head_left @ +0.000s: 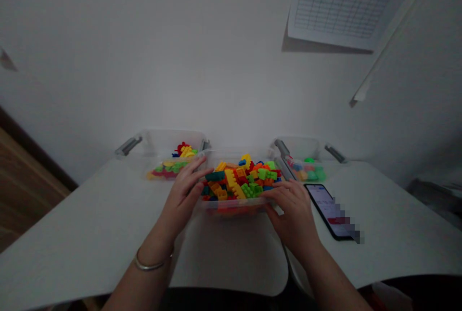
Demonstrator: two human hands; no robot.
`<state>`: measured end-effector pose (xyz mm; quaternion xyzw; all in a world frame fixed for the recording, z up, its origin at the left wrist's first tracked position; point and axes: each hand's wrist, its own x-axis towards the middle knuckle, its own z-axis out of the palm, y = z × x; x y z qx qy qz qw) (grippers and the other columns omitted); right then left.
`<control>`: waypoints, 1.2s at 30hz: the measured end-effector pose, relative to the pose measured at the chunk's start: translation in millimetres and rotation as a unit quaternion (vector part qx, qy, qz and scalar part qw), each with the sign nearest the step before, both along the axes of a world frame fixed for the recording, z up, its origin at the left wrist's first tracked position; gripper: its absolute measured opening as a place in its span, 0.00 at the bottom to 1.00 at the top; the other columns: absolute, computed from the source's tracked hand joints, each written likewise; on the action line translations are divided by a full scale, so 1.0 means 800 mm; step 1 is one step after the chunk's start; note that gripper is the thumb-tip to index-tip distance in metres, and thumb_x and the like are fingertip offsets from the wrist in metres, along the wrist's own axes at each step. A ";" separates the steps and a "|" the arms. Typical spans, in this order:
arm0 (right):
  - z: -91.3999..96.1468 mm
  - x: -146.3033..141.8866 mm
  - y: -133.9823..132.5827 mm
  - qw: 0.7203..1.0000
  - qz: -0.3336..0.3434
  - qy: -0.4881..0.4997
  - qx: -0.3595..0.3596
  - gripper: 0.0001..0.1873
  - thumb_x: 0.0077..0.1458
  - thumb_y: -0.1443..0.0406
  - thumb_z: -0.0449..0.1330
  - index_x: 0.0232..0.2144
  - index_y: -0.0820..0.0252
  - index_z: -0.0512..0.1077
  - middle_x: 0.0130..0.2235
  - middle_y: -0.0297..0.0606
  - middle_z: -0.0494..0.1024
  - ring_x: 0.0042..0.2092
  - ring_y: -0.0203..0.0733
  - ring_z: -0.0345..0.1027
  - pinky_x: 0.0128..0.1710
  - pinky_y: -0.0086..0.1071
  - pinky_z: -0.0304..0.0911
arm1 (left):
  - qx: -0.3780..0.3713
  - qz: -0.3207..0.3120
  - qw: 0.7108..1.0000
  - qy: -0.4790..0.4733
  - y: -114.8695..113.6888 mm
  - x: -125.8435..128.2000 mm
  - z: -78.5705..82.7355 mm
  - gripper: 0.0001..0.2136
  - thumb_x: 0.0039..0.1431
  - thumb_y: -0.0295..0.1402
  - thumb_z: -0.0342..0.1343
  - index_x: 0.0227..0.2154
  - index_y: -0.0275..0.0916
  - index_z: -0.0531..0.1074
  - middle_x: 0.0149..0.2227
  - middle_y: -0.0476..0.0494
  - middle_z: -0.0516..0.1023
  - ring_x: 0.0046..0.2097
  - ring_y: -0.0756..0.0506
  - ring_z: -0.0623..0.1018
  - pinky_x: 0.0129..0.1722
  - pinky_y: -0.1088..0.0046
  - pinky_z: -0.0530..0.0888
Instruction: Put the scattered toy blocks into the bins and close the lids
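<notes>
A clear plastic box [234, 203] full of colourful toy building bricks [240, 178] stands in front of me, between my hands. Along its left side lies my left hand [186, 188], fingers stretched and apart. One of its fingertips reaches over the rim to a dark green brick [215, 176]; I cannot tell whether it touches it. At the near right corner, my right hand [289, 200] grips the box, fingers bent over the rim and thumb low on the outside. A metal bangle [149, 266] circles my left wrist.
Behind my left hand is another clear box [173, 135] with coloured pieces. A third box [298, 143], holding green and other pieces, stands at the back right. A phone [330, 212] lies on the white table [90, 234] beside my right hand. The wall [216, 60] rises behind.
</notes>
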<state>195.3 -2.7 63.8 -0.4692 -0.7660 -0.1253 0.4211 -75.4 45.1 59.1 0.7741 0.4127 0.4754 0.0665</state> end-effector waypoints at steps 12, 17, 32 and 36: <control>-0.018 -0.017 -0.037 0.998 0.046 0.033 -0.006 0.08 0.53 0.71 0.62 0.33 0.51 0.74 0.30 0.30 0.79 0.40 0.44 0.69 0.47 0.41 0.57 | -0.007 0.034 0.992 0.119 -0.044 -0.018 0.010 0.18 0.66 0.42 0.45 0.51 0.45 0.74 0.62 0.40 0.68 0.63 0.38 0.67 0.61 0.51 0.66; -0.023 -0.030 -0.042 0.999 0.044 0.029 -0.007 0.07 0.54 0.70 0.62 0.35 0.52 0.74 0.31 0.31 0.79 0.39 0.44 0.68 0.46 0.42 0.58 | 0.018 0.083 0.976 0.198 -0.056 -0.007 0.018 0.18 0.64 0.41 0.47 0.51 0.46 0.74 0.60 0.41 0.71 0.63 0.33 0.67 0.60 0.40 0.63; -0.029 0.005 -0.041 0.995 0.050 0.082 -0.031 0.20 0.61 0.60 0.54 0.54 0.56 0.68 0.62 0.46 0.67 0.64 0.50 0.57 0.60 0.52 0.57 | 0.083 0.128 0.940 0.304 -0.099 0.078 0.031 0.18 0.64 0.36 0.46 0.49 0.38 0.76 0.51 0.37 0.79 0.53 0.34 0.77 0.51 0.50 0.74; -0.054 0.012 -0.024 0.981 0.044 0.164 -0.092 0.25 0.66 0.58 0.47 0.62 0.59 0.60 0.64 0.49 0.64 0.64 0.47 0.57 0.60 0.47 0.61 | 0.066 0.127 0.939 0.314 -0.105 0.073 0.032 0.18 0.64 0.36 0.45 0.48 0.38 0.77 0.50 0.36 0.80 0.50 0.34 0.79 0.49 0.50 0.75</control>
